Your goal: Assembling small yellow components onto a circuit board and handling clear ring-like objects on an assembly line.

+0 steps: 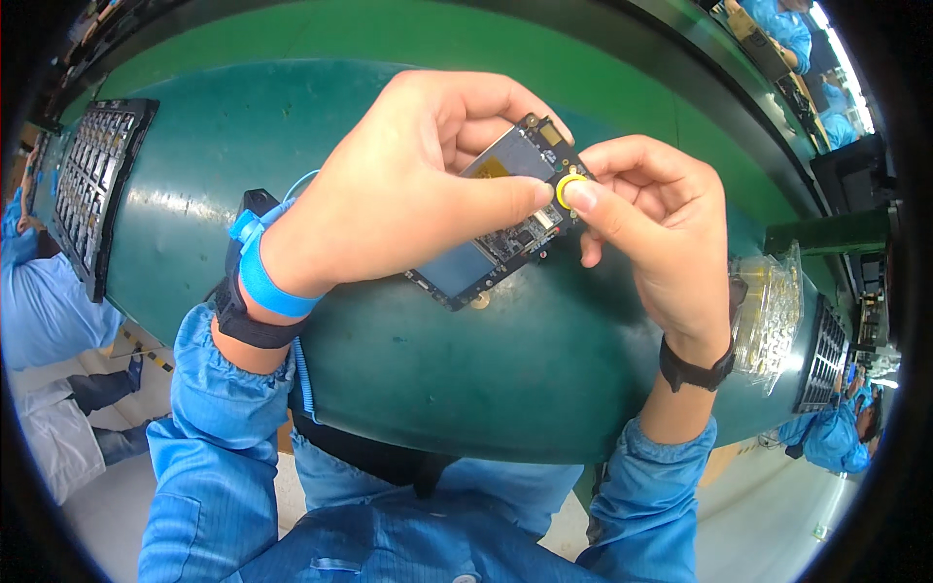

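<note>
My left hand [398,194] grips a dark circuit board [525,238] with grey panels and small chips, holding it tilted above the table. Its thumb lies across the board's face, while the other fingers curl behind the far edge. A small yellow ring [563,188] sits at the board's right side. My right hand [671,214] pinches that ring, thumb on top, the index finger partly hidden behind. Whether the ring is fixed to the board I cannot tell. A blue wrist strap [267,282] with a coiled cord circles my left wrist.
On the green table [466,389], a black slotted tray of small parts [102,175] lies at far left. Stacked clear plastic trays [773,316] stand right, beside another black tray [824,355]. A black object [258,202] sits behind my left wrist. Co-workers in blue [58,306] are around.
</note>
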Tool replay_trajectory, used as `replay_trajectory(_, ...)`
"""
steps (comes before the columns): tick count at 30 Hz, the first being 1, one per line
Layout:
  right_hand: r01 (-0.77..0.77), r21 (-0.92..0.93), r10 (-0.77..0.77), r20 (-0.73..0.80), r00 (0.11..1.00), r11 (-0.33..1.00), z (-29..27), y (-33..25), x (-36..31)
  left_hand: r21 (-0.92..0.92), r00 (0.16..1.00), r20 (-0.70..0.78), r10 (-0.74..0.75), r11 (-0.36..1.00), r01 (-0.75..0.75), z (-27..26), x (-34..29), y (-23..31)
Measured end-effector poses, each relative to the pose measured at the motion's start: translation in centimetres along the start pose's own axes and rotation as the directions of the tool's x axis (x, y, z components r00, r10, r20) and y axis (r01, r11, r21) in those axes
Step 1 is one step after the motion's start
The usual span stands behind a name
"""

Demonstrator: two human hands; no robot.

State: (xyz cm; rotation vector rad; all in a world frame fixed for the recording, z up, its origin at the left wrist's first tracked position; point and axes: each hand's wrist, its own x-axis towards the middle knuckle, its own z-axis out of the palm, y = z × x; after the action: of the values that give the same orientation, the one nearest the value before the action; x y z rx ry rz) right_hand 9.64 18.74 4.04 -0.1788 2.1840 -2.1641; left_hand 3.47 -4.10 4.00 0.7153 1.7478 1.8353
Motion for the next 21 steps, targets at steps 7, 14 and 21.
replay_trajectory(7,-0.062,-0.004,0.062,0.073,0.995,0.998,-0.4,0.4,0.3,0.083,0.998,0.057,-0.001,0.997,-0.004,-0.1,0.1,0.2)
replay_trajectory(14,-0.065,0.156,0.074,-0.049,0.996,0.986,-2.3,2.1,1.5,-0.03,0.997,0.012,-0.07,0.997,0.07,-1.8,0.8,-0.6)
replay_trajectory(21,-0.006,0.348,0.215,-0.563,0.798,0.937,-10.5,7.5,9.8,-0.107,0.88,-0.473,0.031,0.99,-0.092,-2.5,3.1,-4.3)
